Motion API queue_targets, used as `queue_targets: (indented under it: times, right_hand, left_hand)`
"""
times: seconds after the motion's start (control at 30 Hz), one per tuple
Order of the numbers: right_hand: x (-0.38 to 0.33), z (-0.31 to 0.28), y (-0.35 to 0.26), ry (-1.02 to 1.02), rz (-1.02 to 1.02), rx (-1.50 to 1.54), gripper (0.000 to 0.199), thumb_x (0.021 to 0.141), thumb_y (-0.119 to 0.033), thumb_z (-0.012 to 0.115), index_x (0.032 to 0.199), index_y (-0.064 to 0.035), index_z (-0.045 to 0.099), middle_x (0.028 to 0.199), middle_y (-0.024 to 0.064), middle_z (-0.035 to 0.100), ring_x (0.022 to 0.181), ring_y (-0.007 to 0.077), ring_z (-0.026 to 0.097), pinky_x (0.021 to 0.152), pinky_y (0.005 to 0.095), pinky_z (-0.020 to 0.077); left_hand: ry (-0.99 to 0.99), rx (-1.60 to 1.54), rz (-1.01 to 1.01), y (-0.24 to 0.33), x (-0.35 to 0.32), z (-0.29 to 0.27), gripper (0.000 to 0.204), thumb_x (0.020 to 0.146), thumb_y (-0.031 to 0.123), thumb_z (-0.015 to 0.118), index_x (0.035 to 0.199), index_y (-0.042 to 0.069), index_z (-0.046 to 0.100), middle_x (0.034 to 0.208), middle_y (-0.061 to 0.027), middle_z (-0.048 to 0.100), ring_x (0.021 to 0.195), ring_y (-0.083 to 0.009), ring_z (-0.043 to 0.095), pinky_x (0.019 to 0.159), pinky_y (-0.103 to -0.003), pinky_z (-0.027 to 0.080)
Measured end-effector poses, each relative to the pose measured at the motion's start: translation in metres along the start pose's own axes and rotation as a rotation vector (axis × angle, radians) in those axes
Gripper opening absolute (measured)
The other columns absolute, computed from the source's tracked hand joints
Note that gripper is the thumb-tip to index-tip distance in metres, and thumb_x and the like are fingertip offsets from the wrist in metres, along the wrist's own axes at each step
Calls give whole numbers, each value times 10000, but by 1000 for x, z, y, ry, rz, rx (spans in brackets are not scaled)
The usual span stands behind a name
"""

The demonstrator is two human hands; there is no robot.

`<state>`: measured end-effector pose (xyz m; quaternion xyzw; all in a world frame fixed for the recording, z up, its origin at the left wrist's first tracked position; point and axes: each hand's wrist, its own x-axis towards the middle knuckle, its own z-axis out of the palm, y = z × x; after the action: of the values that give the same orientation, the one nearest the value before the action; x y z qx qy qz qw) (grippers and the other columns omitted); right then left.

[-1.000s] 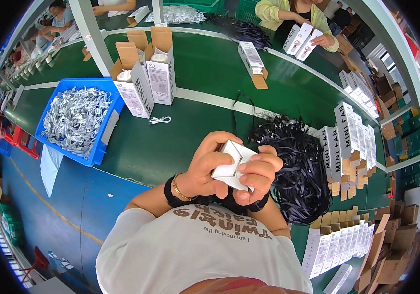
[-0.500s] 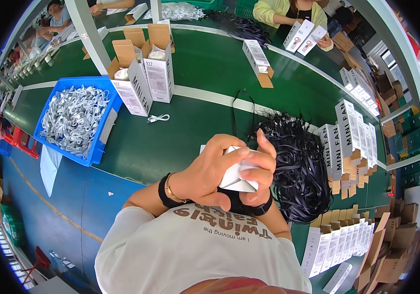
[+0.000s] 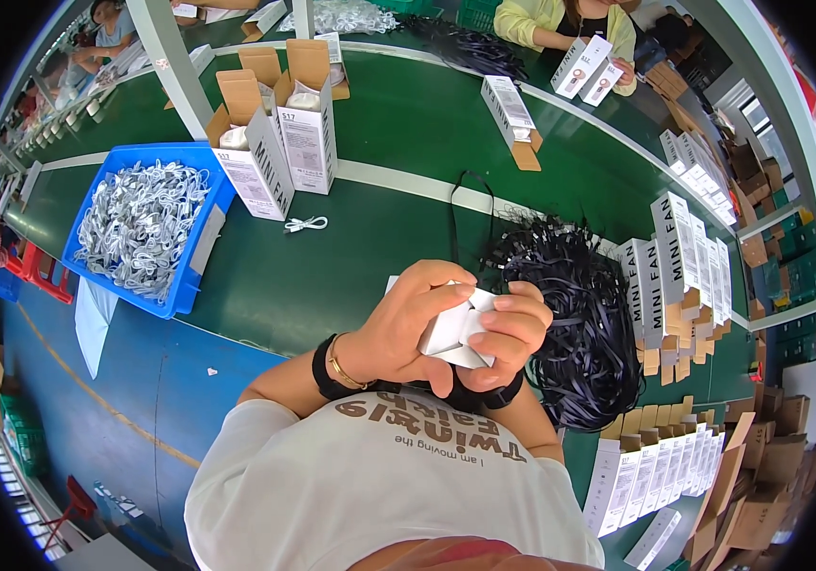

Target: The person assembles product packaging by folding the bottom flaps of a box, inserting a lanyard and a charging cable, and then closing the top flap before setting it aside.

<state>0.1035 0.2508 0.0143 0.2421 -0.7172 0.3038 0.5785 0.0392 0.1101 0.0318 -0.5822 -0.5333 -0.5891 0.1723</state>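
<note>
Close to my chest, a white carton [image 3: 453,333] stands between my two hands with its folded end flaps facing up. My left hand [image 3: 406,319] wraps its left side, fingers over the far edge and thumb low in front. On the other side my right hand [image 3: 516,331] grips the carton, its fingers bent over the flap edge. What is inside the carton cannot be seen. Just right of my hands lies a heap of black straps [image 3: 584,333]. A coiled white cable [image 3: 306,225] rests on the green table [image 3: 360,243] farther left.
A blue bin [image 3: 208,228] of white cables sits at left. Beside it, open cartons [image 3: 303,143] stand upright. One carton [image 3: 511,107] lies across the table. White cartons [image 3: 655,285] are stacked at right, with another row [image 3: 641,481] nearer. A co-worker [image 3: 570,33] holds cartons opposite.
My right hand's raised fingers have come down and bent over the carton's end, shifting slightly right. The carton's flaps show more. Across the table, the co-worker's front carton has dropped a little.
</note>
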Motion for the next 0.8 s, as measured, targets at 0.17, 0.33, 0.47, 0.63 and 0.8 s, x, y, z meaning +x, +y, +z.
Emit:
queue_targets:
  times: [0.17,0.33,0.47,0.63,0.8]
  right_hand:
    - [2,-3,-3,-15,-19,-53,333,951,-430,357,840,-164,524,937,24,505,895,222,506,848,463,405]
    - [4,-5,-6,-35,8,-65,326,956,-411,351,832,-159,515,930,26,501,892,224,506,852,472,395]
    - [2,-5,-2,-58,31,4,332,960,-406,345,821,-149,503,921,32,494,910,231,505,861,482,395]
    - [4,-3,-1,-117,105,198,362,967,-426,327,824,-137,491,916,47,489,944,256,500,925,526,373]
    - [10,-8,7,-240,131,241,395,960,-465,333,888,-115,500,982,78,517,1055,313,497,970,564,349]
  left_hand:
    - [44,-37,-22,0,-4,4,805,746,646,576,1238,32,405,1150,-222,496,970,-338,533,811,-430,450]
    - [39,-48,-76,1,-3,5,763,782,654,531,1202,30,405,1154,-228,483,966,-341,521,820,-437,440]
    - [-82,-28,-68,2,0,1,716,837,634,488,1219,35,401,1153,-223,470,979,-344,499,841,-447,420]
    - [-86,-67,-82,3,-1,-1,675,878,606,457,1236,37,397,1151,-213,460,999,-346,481,859,-455,404]
    - [-145,19,-89,4,1,-4,662,884,580,479,1256,40,390,1161,-203,457,1011,-349,478,861,-454,404]
